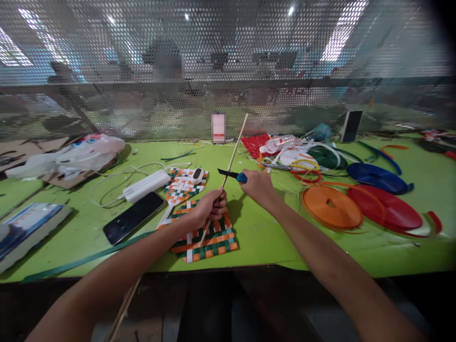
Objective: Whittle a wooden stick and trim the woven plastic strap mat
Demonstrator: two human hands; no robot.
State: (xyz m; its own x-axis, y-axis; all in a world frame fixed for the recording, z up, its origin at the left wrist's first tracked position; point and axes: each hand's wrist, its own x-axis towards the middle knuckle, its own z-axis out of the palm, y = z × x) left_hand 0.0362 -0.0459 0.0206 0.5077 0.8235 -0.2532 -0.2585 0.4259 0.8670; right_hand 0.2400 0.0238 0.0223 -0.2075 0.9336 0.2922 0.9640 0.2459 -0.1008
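Note:
My left hand (213,205) is closed round a thin pale bamboo stick (238,142), which slants up and away over the table. In my right hand (258,184) is a utility knife (241,177) with a blue handle; its dark blade lies across the stick just beyond my left fingers. Whether the edge bites into the stick I cannot tell. Under my left hand lies a woven mat (210,254) of green, orange and white strips, partly hidden by the hand. A smaller woven piece (178,187) sits behind it, with a small white device (197,175) on top.
Left are a phone (133,217), a white power bank (146,186) with a cable, and a plastic bag (92,149). Rolls of orange (331,206), red (388,209) and blue strip (379,178) lie right, near a plastic bottle (280,142). A perforated metal screen (249,99) stands behind the table.

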